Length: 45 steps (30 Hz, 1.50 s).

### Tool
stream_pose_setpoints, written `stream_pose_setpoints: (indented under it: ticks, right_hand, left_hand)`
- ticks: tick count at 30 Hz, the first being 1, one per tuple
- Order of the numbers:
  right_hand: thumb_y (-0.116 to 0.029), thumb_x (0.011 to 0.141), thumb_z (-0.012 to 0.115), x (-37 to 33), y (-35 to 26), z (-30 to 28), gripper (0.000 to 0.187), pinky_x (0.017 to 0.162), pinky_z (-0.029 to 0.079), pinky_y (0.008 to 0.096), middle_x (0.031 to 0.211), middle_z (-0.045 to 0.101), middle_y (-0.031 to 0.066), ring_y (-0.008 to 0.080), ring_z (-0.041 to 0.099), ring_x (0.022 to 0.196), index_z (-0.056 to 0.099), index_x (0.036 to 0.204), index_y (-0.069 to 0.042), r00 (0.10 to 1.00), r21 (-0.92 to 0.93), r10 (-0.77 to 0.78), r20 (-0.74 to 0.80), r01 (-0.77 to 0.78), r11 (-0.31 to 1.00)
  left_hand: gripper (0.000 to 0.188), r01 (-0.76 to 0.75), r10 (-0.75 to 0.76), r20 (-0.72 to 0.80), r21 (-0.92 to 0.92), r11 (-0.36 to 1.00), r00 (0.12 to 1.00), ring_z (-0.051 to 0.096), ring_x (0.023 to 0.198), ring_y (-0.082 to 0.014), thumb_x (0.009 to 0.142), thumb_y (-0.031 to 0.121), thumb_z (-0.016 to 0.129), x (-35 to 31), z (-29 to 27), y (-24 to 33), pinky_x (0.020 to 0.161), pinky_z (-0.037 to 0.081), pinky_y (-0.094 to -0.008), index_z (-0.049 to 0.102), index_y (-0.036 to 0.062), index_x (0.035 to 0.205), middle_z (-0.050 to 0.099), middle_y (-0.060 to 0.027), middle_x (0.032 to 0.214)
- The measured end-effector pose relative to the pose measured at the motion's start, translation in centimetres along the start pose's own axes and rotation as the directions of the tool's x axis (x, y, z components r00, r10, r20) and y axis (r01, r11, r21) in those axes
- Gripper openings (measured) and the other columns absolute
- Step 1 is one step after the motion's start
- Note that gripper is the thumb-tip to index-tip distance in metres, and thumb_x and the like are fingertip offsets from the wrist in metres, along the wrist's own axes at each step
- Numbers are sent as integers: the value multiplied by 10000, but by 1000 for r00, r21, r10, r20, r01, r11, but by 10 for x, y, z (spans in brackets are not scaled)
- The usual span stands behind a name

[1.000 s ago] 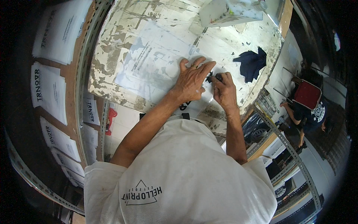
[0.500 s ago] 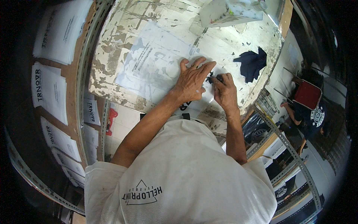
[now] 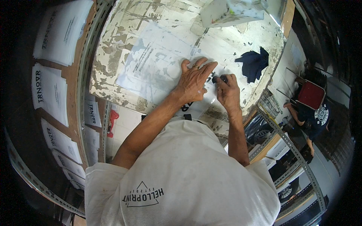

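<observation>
On clear sheet (image 3: 166,41), left hand (image 3: 193,82): spread out, grip loose.
Right hand (image 3: 228,92): clenched around small dark wad (image 3: 215,80).

- On the white shirt (image 3: 196,169), saw black lettering (image 3: 143,195) with a triangular outline.
- On white sheets (image 3: 56,107) stacked at left, saw bold black lettering (image 3: 39,83) and smaller lines.
- On the translucent sheet (image 3: 160,37), saw fine dark print (image 3: 143,60).
- Close to the shirt, saw bold black characters (image 3: 185,107), partly hidden.
- On a co-worker's dark top (image 3: 312,122), saw a round white emblem (image 3: 321,114).
</observation>
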State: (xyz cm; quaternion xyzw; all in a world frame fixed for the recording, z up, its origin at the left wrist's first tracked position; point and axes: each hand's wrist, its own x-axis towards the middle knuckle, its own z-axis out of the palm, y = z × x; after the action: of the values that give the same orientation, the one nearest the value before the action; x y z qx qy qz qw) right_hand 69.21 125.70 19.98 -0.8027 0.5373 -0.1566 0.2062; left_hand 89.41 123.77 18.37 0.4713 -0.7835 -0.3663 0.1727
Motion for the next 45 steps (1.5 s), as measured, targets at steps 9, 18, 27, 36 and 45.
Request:
stream_pose_setpoints:
  ticks: [9,18,27,36,45]
  right_hand:
    - [43,702,688,-1,-4,-1,395,761,540,423,1015,607,139,326,572,951,723,1088,-29,999,17,-14,37,13,1000]
    - [46,712,680,2,-1,-1,381,740,530,427,1001,603,130,318,564,927,726,1084,-24,1000,17,-2,22,2,1000]
    - [25,729,690,0,-3,1,350,741,529,431,979,598,136,324,561,912,726,1075,-15,1000,34,8,-2,-8,999]
    - [26,716,692,1,-1,1,371,746,532,434,970,594,143,326,565,910,724,1084,-8,1000,11,26,8,-26,1000]
    - [34,707,696,4,-1,1,390,728,533,433,957,586,140,322,564,907,723,1094,-9,999,19,38,-15,-38,999]
  left_hand:
    - [1019,2,-2,6,-2,1000,1000,359,1473,-279,657,99,843,0,0,0,1090,178,-585,340,93,1542,536,-103,1490]
    - [1034,5,-5,7,-2,1000,1000,362,1473,-285,653,91,845,0,1,0,1089,183,-602,328,100,1548,528,-101,1494]
    - [1033,11,-11,8,-12,1000,1000,363,1471,-281,654,86,850,0,0,0,1088,188,-600,328,107,1546,524,-100,1497]
    - [1027,1,-1,-7,-11,1000,1000,358,1471,-276,657,91,850,-1,1,0,1087,182,-604,332,96,1544,536,-100,1475]
    - [1025,-4,4,-27,4,1000,1000,358,1468,-278,656,102,844,0,2,0,1084,188,-594,336,98,1546,530,-91,1481]
